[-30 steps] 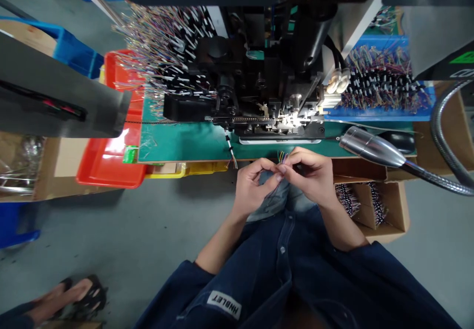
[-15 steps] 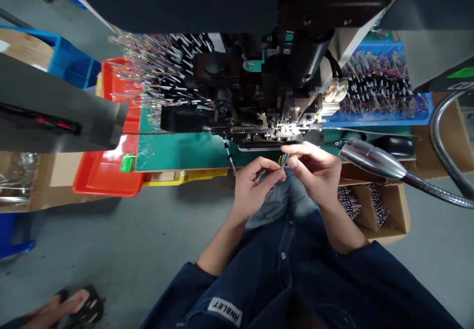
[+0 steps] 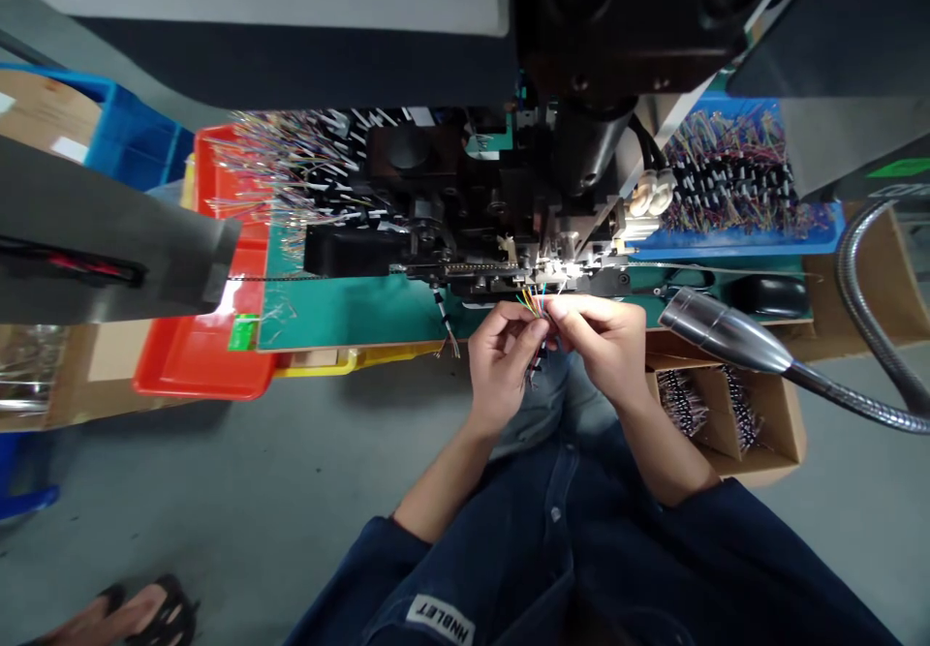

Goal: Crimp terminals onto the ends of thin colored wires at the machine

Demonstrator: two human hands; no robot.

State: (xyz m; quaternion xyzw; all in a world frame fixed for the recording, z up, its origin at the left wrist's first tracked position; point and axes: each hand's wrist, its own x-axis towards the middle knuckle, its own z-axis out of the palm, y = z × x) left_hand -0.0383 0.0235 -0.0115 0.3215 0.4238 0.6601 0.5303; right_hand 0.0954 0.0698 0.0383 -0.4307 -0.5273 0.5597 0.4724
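Pinching the fanned wire bundle (image 3: 536, 301) between left hand (image 3: 501, 360) and right hand (image 3: 603, 341), fingertips risk the machine's crimp head (image 3: 552, 263) just beyond; strands could splay or slip

Both hands now higher in the frame than a second ago, up from mid-frame over the lap to the front edge of the green mat (image 3: 349, 307). Left hand (image 3: 501, 365) and right hand (image 3: 606, 341) closer together, fingertips meeting around the cable. Coloured wire ends (image 3: 533, 299) fanned out more widely than before and lifted to just below the lit jaws of the crimping machine (image 3: 552, 263), almost touching; earlier well short of it. Right hand's forefinger no longer stretched toward the machine as half a second ago, now curled back onto the wires. View tilted upward: machine lower in frame, sandalled foot (image 3: 138, 617) nearly out at lower left.
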